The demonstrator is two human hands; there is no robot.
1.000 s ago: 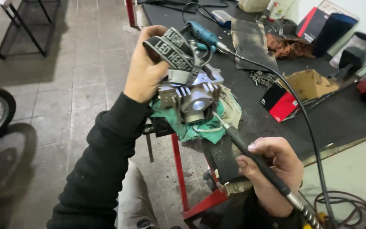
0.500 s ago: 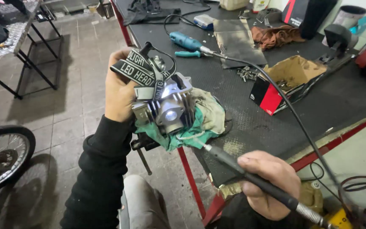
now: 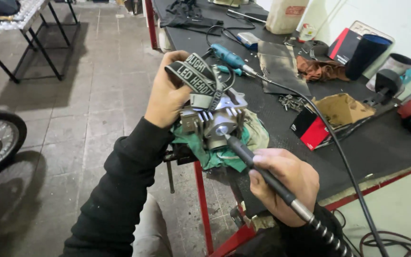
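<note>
One metal part (image 3: 215,121) and one grinder handpiece (image 3: 258,169) are seen. The part is gripped by the left hand (image 3: 167,97) fingers above the green rag (image 3: 215,152); the handpiece is enclosed by the right hand (image 3: 284,183) fingers, tip at the part.

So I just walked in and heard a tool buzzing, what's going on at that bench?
A person in black sleeves is working on a finned metal part that sits on a green rag at the bench edge. The left hand steadies the part from above and also holds a headlamp strap. The right hand grips a flex-shaft handpiece like a pen, its tip in the part's round opening. A blue tool lies behind on the bench.
</note>
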